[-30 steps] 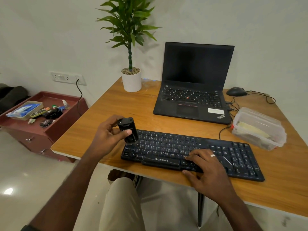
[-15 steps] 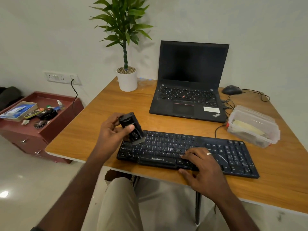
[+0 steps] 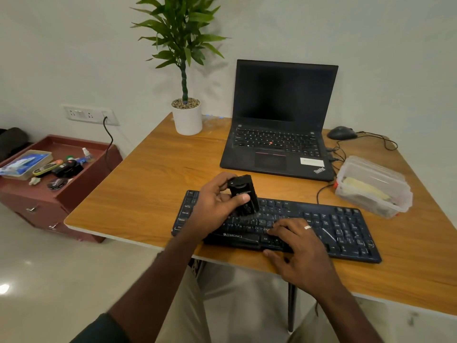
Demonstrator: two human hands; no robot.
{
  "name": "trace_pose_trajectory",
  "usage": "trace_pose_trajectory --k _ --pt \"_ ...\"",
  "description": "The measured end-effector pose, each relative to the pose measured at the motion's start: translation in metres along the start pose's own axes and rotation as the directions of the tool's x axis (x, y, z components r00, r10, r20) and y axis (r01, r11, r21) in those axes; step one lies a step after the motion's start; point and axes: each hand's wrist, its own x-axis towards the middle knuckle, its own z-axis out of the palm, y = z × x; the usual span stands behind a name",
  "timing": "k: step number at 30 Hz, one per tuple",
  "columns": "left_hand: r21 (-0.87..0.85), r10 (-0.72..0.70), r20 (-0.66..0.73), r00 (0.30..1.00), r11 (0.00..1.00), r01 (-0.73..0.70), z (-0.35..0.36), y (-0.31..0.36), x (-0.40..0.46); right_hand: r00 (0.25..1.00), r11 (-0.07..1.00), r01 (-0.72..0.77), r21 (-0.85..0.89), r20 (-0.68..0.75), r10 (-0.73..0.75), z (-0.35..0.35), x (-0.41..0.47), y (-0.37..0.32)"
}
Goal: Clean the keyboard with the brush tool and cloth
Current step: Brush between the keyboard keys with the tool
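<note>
Black brush tool (image 3: pixel 243 195) gripped upright in left hand (image 3: pixel 217 206), bristles touching dusty black keyboard (image 3: pixel 346 229); right hand (image 3: pixel 299 248) flat, fingers resting on keys.

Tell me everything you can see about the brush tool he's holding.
The brush tool is a small black boxy block, plastic by its look, tilted with pale bristles at its lower end meeting the keys of the keyboard left of centre. The left hand grips it, thumb across its front. Faint markings on it are unreadable.

keyboard (image 3: pixel 321 226) partly hidden, brush bristles blurred
</note>
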Motion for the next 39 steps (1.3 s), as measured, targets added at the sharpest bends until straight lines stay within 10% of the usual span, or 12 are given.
trace_pose_trajectory --k 6,18,28,39 --pt "0.018 -0.003 -0.184 0.983 1.0 0.006 -0.043 0.008 -0.008 1.0 1.0 -0.007 0.004 -0.005 0.007 0.0 -0.001 0.001" --pt "0.017 -0.011 0.092 0.996 1.0 0.009 0.01 -0.007 0.005 1.0 1.0 -0.007 -0.001 0.001 0.007 0.0 -0.001 0.002" --pt "0.018 -0.015 -0.046 0.999 1.0 0.016 -0.025 0.004 0.001 1.0 0.999 0.009 -0.04 -0.012 -0.009 -0.025 -0.011 0.023" --pt "-0.024 -0.017 0.168 0.986 0.999 0.021 0.05 -0.007 0.015 0.999 0.999 -0.032 -0.028 -0.018 0.031 -0.024 -0.017 0.033"
